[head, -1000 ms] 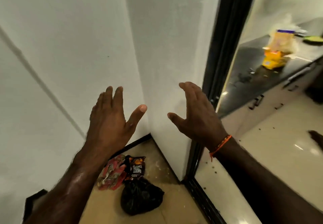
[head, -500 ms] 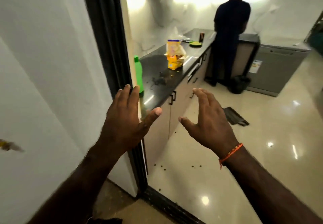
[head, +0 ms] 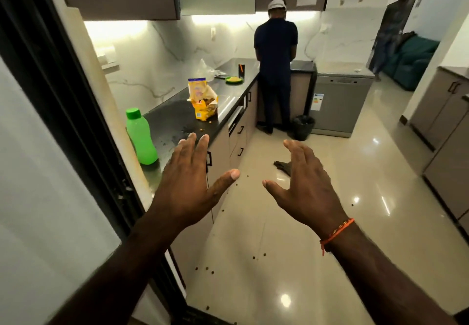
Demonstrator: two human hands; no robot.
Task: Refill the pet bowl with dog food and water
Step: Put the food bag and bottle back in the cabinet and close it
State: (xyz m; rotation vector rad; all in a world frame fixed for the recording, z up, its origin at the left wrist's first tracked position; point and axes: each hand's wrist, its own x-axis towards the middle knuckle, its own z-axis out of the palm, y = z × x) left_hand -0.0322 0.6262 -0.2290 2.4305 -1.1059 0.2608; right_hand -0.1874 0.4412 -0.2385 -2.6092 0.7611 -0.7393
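Observation:
A yellow dog food bag point(head: 203, 101) stands open on the dark kitchen counter point(head: 175, 121), with a few kibbles beside it. A green water bottle point(head: 140, 136) with a green cap stands at the counter's near end. A green bowl point(head: 234, 79) sits farther back on the counter. My left hand point(head: 189, 180) and my right hand point(head: 303, 185) are both held out in front of me, fingers spread, holding nothing. They hover over the floor at the doorway, short of the counter.
A person in dark clothes point(head: 275, 70) stands at the far end of the counter, back turned. A black bin point(head: 303, 126) and a dishwasher point(head: 340, 106) are beside them. Kibbles lie scattered on the glossy floor point(head: 304, 248). A dark cloth point(head: 283, 166) lies on the floor. Black door frame point(head: 63, 121) at left.
My view has swung right from a white wall corner into the kitchen doorway. Both hands stay raised and spread; the counter, bottle and bag have come into full view.

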